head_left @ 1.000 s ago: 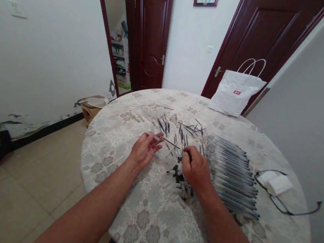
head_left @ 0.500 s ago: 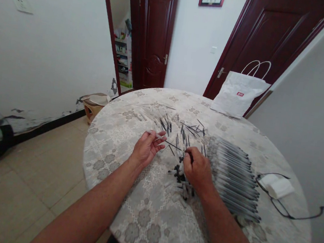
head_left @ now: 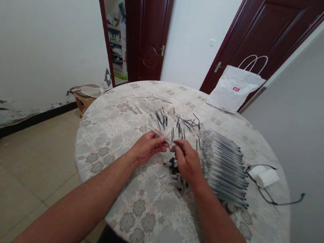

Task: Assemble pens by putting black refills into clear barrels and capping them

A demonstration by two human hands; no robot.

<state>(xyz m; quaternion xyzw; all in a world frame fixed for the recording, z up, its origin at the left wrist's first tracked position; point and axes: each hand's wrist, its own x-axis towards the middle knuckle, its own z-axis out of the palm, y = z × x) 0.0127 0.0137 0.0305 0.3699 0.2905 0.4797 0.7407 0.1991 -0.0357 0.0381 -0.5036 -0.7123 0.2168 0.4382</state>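
My left hand (head_left: 148,148) is closed around a slim pale pen barrel (head_left: 155,131), which slants across the fingers with its far end sticking out to the left. At the barrel's right end, the thumb and fingers of my right hand (head_left: 188,163) pinch together; the exact tip is hidden by them. Just beyond the hands lie several thin dark pen refills (head_left: 180,128), scattered beside pale barrels (head_left: 142,108). Under my right hand is a heap of small black and clear pen caps (head_left: 178,182), partly covered by the wrist.
To the right, many pens (head_left: 228,171) lie side by side in a stack. Past them are black-framed eyeglasses (head_left: 273,202) and folded white tissue (head_left: 265,177). A white paper bag (head_left: 233,90) stands at the far edge of the round table with its patterned tablecloth (head_left: 138,221).
The dark refill that stretched from the barrel toward my right hand no longer shows between the hands. My right hand has come in against the barrel's end. The whole view has shifted slightly.
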